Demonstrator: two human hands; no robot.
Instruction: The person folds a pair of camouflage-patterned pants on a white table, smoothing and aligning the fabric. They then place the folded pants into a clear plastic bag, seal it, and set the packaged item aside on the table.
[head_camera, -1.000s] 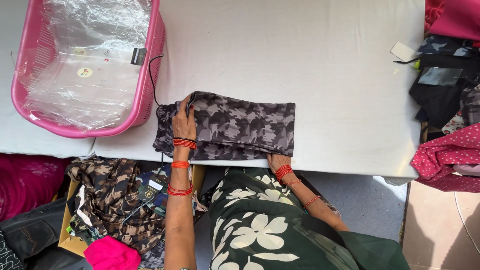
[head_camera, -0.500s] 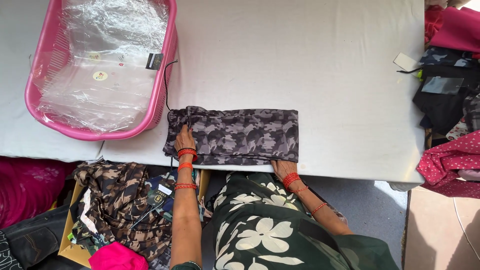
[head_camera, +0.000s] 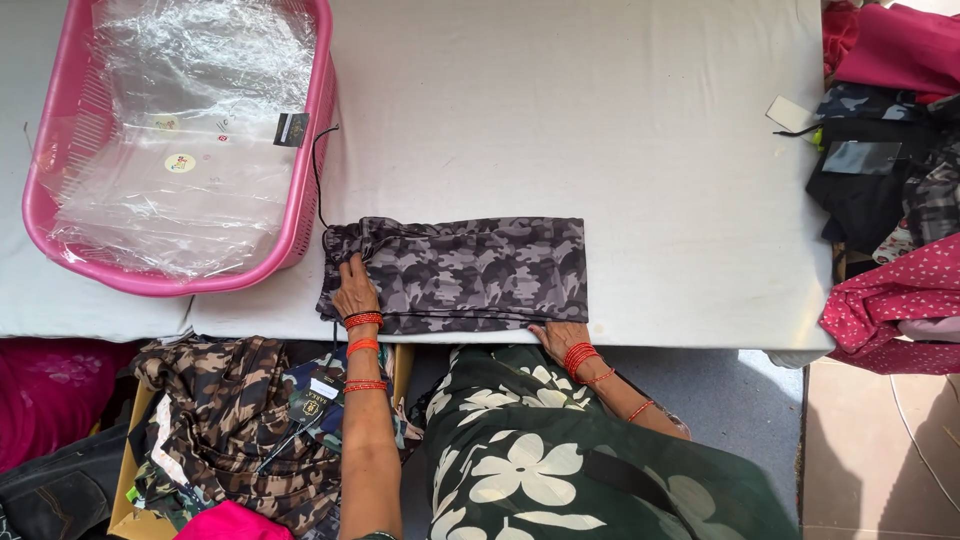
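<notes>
Pressing flat on folded camo garment (head_camera: 460, 275) at table (head_camera: 650, 130) near edge: left hand (head_camera: 352, 288) spread open on its left end, right hand (head_camera: 556, 336) palm-down, fingers together, on lower right corner at the table lip, pinching nothing. Looks soft, light, limp, likely to slump or unfold if lifted by one point, so best taken at both short ends or under the fold. Pink basket (head_camera: 310, 170) with clear plastic bags (head_camera: 180, 150) just beside, far left corner; clothes pile (head_camera: 890, 190) off right edge.
</notes>
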